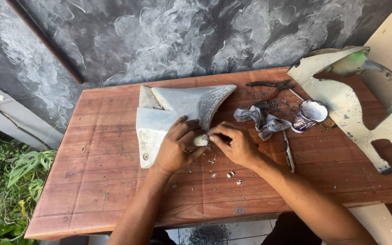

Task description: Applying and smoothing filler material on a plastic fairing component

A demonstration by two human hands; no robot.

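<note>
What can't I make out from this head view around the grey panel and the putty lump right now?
- Putty lump: mostly covered by the left hand and right hand; its full shape is hidden.
- Grey panel: lower right edge hidden under both hands.
- Open tin: contents too small to tell.
- Large pale panel: cut off by the right edge.
- Pliers: small, details unclear.

I see open tabletop (96,181) left & front of the grey panel (178,109). Right side's crowded: rag (262,120), can (311,115), pliers (271,85), big cream panel (355,109) block passage there.
</note>
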